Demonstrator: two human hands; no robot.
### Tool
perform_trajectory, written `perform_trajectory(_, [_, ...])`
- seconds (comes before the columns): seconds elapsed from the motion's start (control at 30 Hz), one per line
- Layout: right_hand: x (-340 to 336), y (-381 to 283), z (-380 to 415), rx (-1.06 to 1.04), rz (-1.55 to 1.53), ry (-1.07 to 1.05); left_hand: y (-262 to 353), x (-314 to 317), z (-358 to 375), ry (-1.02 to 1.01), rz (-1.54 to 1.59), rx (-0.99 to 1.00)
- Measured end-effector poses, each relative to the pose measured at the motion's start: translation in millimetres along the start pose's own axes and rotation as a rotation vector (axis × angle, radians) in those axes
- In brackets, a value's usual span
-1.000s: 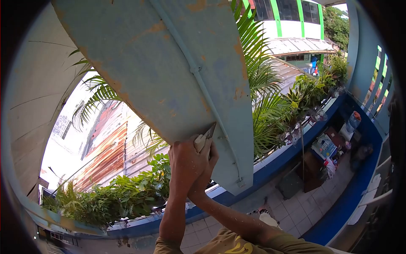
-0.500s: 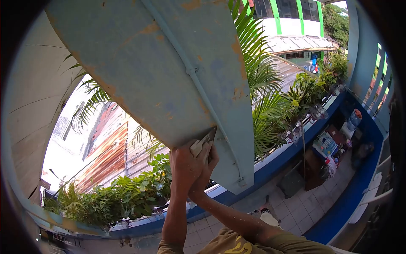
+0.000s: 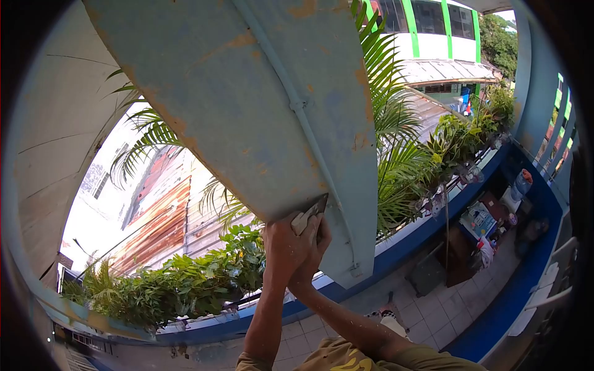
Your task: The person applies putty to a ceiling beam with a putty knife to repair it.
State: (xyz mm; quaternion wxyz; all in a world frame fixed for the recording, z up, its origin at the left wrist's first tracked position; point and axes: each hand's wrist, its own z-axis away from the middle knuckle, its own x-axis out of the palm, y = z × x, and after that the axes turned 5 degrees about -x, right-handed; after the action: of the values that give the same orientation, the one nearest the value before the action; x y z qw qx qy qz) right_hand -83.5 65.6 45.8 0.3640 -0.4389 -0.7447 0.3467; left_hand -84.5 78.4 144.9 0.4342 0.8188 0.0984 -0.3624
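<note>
A scraper (image 3: 318, 206) with a pale handle and a dark, pointed blade is pressed against the pale blue painted beam (image 3: 247, 123), near its lower end. My left hand (image 3: 284, 244) is closed around the handle side. Close against it on the right, my right hand (image 3: 314, 250) is also closed on the scraper, its fingers near the blade. The beam shows brownish patches of worn paint, and a thin pipe (image 3: 298, 106) runs along it, just right of the blade tip.
Green plants (image 3: 185, 287) line the ledge below left, and palm leaves (image 3: 396, 167) hang beside the beam on the right. A blue low wall (image 3: 489, 331) curves around the tiled floor. A table with items (image 3: 479, 219) stands at the right.
The beam, hands and scraper appear shifted right and slightly down as the view moved. Both hands keep their hold, and the blade remains near the pipe.
</note>
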Motion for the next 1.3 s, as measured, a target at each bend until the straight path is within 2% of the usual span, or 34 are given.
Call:
perform_trajectory(0.03, [3,-1,4,0.009,0.000,-0.001,2,1,-2,0.007,-0.015,0.001])
perform_trajectory(0.1, [11,-3,6,0.156,-0.166,0.076,3,-2,3,0.013,-0.027,0.003])
perform_trajectory(0.23, [4,-3,9,0.063,-0.047,-0.006,5,0,1,0.015,-0.055,0.033])
perform_trajectory(0.3, [-5,-10,-4,-0.060,0.107,-0.061,5,0,1,0.019,-0.033,0.041])
perform_trajectory(0.33, [0,-18,-4,0.032,0.016,0.014,10,-2,-2,0.018,-0.061,0.040])
perform_trajectory(0.37, [4,-13,5,0.035,0.023,0.011,13,-2,-2,0.019,-0.086,0.038])
perform_trajectory(0.43, [10,-4,11,0.250,-0.300,0.066,6,-3,7,-0.003,-0.069,0.005])
perform_trajectory(0.5, [7,2,2,0.215,-0.315,0.056,4,-1,-2,-0.028,-0.065,-0.005])
perform_trajectory(0.57, [7,-2,3,0.212,-0.316,0.038,3,4,-6,0.053,0.003,0.011])
perform_trajectory(0.67, [12,-5,2,0.187,-0.221,0.062,10,-11,-4,-0.035,-0.045,-0.017])
perform_trajectory(0.73, [7,-12,1,0.005,-0.018,-0.056,13,-16,-8,-0.015,0.014,-0.041])
perform_trajectory(0.8, [6,-25,-18,-0.008,-0.018,-0.008,15,-16,-8,-0.020,0.059,-0.081])
perform_trajectory(0.83, [5,-28,-24,-0.034,-0.019,0.033,21,-11,-14,-0.009,0.035,-0.006])
perform_trajectory(0.87, [7,-25,-23,-0.037,-0.018,0.028,25,-9,-18,0.008,0.013,0.074])
perform_trajectory(0.93, [11,-16,-22,0.144,-0.218,0.077,24,-8,-17,0.032,0.035,0.074])
perform_trajectory(0.97, [7,-13,-22,0.132,-0.217,0.071,23,-7,-16,0.050,0.053,0.076])
perform_trajectory(1.03, [3,-14,-24,-0.081,0.144,-0.054,20,-5,-19,0.082,0.080,0.094])
perform_trajectory(1.13, [5,-25,-42,-0.119,0.027,0.055,20,-8,-23,0.081,0.071,0.118])
perform_trajectory(1.2, [-2,-22,-40,-0.202,0.066,-0.012,25,-12,-22,0.094,0.077,0.146])
perform_trajectory(1.27, [-6,-19,-44,-0.291,0.098,-0.080,25,-24,-7,0.164,0.323,-0.089])
perform_trajectory(1.3, [-6,-21,-48,-0.349,0.142,-0.110,26,-25,-11,0.165,0.320,-0.080])
